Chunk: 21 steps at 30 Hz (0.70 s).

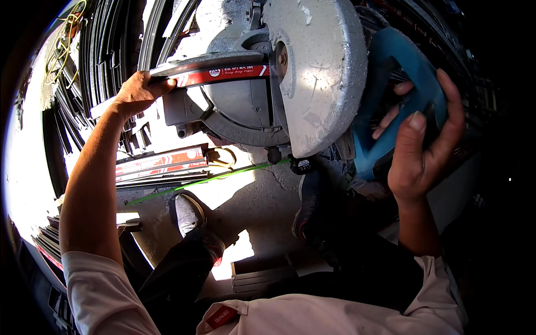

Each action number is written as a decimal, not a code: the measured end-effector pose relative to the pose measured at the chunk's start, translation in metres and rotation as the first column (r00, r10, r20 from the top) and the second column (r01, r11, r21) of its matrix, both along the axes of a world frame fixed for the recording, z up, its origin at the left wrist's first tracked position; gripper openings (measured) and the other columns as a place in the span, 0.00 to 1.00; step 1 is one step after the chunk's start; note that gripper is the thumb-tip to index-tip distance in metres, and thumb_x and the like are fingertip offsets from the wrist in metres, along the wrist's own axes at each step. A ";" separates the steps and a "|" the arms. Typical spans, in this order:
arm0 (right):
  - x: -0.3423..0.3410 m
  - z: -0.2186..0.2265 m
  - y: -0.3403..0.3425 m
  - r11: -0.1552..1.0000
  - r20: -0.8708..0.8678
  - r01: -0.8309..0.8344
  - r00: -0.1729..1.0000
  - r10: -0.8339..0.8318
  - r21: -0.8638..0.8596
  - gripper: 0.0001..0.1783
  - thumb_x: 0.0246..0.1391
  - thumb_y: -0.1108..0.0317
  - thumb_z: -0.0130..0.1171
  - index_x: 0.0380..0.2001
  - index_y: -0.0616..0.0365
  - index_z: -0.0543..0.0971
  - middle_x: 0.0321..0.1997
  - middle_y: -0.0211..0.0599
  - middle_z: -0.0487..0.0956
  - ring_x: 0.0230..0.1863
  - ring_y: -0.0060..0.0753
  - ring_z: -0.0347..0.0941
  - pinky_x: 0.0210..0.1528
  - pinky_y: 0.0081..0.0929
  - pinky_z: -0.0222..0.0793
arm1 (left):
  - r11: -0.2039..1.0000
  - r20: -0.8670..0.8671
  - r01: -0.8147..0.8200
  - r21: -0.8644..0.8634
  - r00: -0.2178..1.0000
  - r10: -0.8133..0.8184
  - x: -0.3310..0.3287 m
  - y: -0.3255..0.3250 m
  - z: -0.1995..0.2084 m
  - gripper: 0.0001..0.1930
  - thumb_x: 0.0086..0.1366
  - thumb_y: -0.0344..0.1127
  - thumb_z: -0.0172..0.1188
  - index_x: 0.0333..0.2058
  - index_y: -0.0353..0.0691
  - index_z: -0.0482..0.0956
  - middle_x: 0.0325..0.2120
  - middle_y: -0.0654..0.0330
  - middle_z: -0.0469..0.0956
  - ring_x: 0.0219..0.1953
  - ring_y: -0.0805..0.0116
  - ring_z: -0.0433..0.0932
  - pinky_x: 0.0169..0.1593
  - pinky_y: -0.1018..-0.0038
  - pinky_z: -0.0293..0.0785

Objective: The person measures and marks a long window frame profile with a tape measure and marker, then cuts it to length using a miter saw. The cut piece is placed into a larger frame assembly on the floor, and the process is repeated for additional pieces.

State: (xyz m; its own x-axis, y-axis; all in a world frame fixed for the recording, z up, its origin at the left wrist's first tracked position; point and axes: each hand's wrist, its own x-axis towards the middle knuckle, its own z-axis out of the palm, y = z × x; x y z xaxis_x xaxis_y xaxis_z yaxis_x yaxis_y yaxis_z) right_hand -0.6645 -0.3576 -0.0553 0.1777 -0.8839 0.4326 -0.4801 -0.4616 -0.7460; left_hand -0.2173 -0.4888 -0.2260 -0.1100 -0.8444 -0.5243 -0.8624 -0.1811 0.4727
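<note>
Red-faced strip (201, 76): lies across the grey saw base (240, 106) near its far edge, left end by the far left corner, right end meeting the silver blade guard (326, 72); whether it runs beneath, I cannot tell.
Left hand (139, 92): pinches the strip's left end, thumb on the red face, well apart from the guard.
Right hand (419, 167): curls round the blue handle (413, 53), fingertips showing through its loop, thumb and forefinger spread; how firmly, I cannot tell.
Twist risk: I see no clamp on the strip, so a one-ended hold could let it roll or kick.
Finger risk: sliding the left hand inward could bring bare skin near the blade.
Foot risk: a green tape measure (245, 171) stretches before the left shoe (190, 215); a step could snag it.
</note>
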 end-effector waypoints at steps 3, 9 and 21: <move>0.001 0.000 0.001 1.000 -0.001 0.012 1.000 -0.012 0.001 0.32 0.77 0.67 0.46 0.77 0.61 0.52 0.57 0.46 0.77 0.33 0.24 0.74 0.33 0.25 0.79 | 0.996 -0.017 -0.048 0.071 0.999 0.049 -0.001 -0.002 0.003 0.38 0.62 0.68 0.73 0.37 0.29 0.76 0.24 0.58 0.75 0.22 0.71 0.76 0.20 0.72 0.76; 0.000 -0.001 0.000 1.000 -0.007 0.003 1.000 -0.003 -0.007 0.31 0.77 0.66 0.46 0.77 0.61 0.52 0.57 0.46 0.77 0.33 0.23 0.74 0.33 0.25 0.79 | 0.992 -0.031 -0.065 0.104 0.997 0.069 0.000 -0.003 0.004 0.43 0.58 0.69 0.75 0.41 0.28 0.72 0.27 0.56 0.75 0.23 0.69 0.76 0.21 0.71 0.78; 0.001 0.000 0.000 1.000 -0.001 0.006 1.000 -0.006 -0.001 0.32 0.77 0.65 0.47 0.77 0.61 0.52 0.57 0.47 0.77 0.33 0.23 0.74 0.32 0.24 0.79 | 0.999 -0.029 -0.044 0.031 0.999 0.045 0.000 0.000 -0.001 0.35 0.64 0.65 0.72 0.35 0.29 0.80 0.22 0.61 0.76 0.20 0.73 0.74 0.20 0.71 0.73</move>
